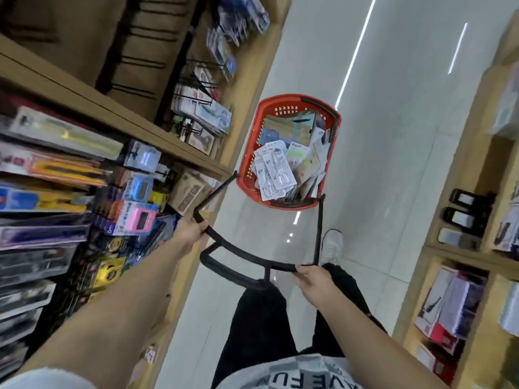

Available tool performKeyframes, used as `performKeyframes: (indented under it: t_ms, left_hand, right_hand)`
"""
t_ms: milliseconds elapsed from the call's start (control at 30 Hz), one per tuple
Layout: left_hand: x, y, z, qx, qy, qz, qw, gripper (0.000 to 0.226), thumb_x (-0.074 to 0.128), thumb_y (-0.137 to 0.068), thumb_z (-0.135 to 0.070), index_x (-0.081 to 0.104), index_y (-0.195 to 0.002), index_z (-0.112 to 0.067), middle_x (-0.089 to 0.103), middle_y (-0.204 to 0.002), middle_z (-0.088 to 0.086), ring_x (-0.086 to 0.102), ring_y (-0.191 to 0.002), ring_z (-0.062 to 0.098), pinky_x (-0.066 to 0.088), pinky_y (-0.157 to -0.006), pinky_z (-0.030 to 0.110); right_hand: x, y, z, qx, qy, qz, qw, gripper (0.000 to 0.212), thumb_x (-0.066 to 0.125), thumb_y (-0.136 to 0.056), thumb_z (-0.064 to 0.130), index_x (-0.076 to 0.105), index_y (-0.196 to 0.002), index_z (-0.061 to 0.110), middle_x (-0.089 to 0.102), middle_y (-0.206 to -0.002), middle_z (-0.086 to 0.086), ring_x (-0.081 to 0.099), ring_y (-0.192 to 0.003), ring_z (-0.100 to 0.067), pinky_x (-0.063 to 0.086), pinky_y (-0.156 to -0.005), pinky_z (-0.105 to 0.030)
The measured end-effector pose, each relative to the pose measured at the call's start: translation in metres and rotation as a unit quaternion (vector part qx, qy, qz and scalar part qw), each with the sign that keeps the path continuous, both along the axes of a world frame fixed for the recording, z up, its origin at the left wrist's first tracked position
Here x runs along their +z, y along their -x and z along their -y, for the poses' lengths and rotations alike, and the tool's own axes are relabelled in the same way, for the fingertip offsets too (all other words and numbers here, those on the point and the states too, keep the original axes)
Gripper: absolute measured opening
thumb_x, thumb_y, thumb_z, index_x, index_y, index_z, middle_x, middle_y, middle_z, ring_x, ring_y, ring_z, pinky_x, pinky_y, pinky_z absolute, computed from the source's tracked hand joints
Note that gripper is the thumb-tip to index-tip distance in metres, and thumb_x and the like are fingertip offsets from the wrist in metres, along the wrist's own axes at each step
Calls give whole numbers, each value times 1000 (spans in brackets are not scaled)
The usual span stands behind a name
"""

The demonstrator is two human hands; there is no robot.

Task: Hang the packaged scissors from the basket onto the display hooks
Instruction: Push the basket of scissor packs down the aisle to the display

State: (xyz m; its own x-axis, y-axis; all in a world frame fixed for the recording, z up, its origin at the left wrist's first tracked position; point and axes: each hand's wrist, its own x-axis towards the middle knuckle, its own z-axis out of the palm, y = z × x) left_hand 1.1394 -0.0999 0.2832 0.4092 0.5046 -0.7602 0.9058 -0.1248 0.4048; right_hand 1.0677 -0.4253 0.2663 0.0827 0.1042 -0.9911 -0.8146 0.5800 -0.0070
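Step in hand, as judged: positioning the basket (280, 97) by its handle (247, 258) before any hanging begins.

1. Grip. The left hand (191, 233) is curled round the handle's bend on the shelf side of the basket; the right hand (313, 279) is curled round the bend on the aisle side. Both are clamped on the handle and carry nothing else.
2. Location of stock. The packaged scissors (276, 171) lie on top of the other cards in the end of the basket nearer the person. None is in hand.
3. Target. The bare display hooks (140, 61) stand up and to the shelf side of the basket, well apart from it. Hooks closer to the basket already carry hanging packs (202, 113).
4. Procedure. Steer with both hands evenly so the basket runs straight over the floor (379, 178). Park it just beside the shelving (84, 99), below the bare hooks, clear of the shoe (332, 247). Free one hand only once the basket rests steady.
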Motion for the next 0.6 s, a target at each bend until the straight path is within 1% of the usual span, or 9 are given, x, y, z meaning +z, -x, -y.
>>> performKeyframes:
  t_ms: [67,133,200,267,333,400,467,533,600]
  left_hand:
    - [3,-36,16,13,11,2,1000,24,60,-102,-1,59,-126,1,65,-125,21,64,-116,33,51,-106,44]
    - [5,-75,30,20,35,17,999,19,59,-102,2,60,-118,-6,65,-124,19,63,-120,34,52,-104,43]
    - [8,-117,42,41,47,36,997,18,58,-101,4,60,-115,-8,66,-119,14,66,-111,28,56,-95,36]
    - [10,-160,51,38,42,52,997,14,60,-101,1,61,-114,-4,66,-104,11,65,-89,21,56,-72,25]
    - [12,-201,54,28,38,63,997,11,62,-101,-2,62,-112,-5,63,-97,10,61,-80,19,51,-65,24]
    - [9,-237,54,38,40,64,996,7,64,-101,-5,61,-103,-10,62,-98,10,60,-75,17,50,-65,26]
    - [6,-269,58,47,41,62,996,19,63,-102,-4,55,-90,-17,62,-93,8,58,-70,15,48,-63,24]
    - [2,-300,61,50,41,63,996,24,62,-102,-4,52,-86,-18,60,-90,9,54,-63,15,46,-53,21]
    - [-1,-332,64,57,49,70,995,15,62,-102,-3,56,-95,-14,57,-89,6,53,-63,13,45,-43,13]
  right_hand:
    - [-2,-33,15,9,7,2,1000,10,57,-96,-14,61,-106,-12,64,-106,-22,66,-85,-27,62,-58,-27]
    - [-4,-69,29,16,7,11,1000,18,58,-99,-9,60,-116,-13,65,-108,-21,67,-87,-24,57,-50,-22]
    - [-6,-110,39,7,3,13,1000,27,58,-100,-5,58,-124,-16,68,-113,-24,69,-94,-25,58,-53,-22]
    - [-4,-150,45,-2,-15,28,999,35,56,-101,-6,51,-133,-18,65,-117,-26,67,-114,-34,62,-62,-26]
    - [-1,-189,47,-6,-17,34,999,37,54,-102,-6,48,-136,-17,65,-118,-24,64,-122,-35,63,-67,-29]
    - [2,-226,48,-28,-28,18,999,28,54,-102,-5,54,-128,-17,65,-125,-27,69,-110,-33,64,-78,-32]
    - [5,-263,50,-26,-25,15,999,13,53,-103,-5,59,-111,-13,64,-120,-26,69,-100,-33,59,-95,-35]
    - [9,-301,52,-14,-3,12,1000,8,54,-103,-4,60,-100,-9,64,-110,-24,67,-94,-30,61,-87,-34]
    - [12,-338,55,-12,12,13,1000,9,55,-102,-4,60,-97,-9,65,-101,-23,67,-92,-29,62,-76,-33]
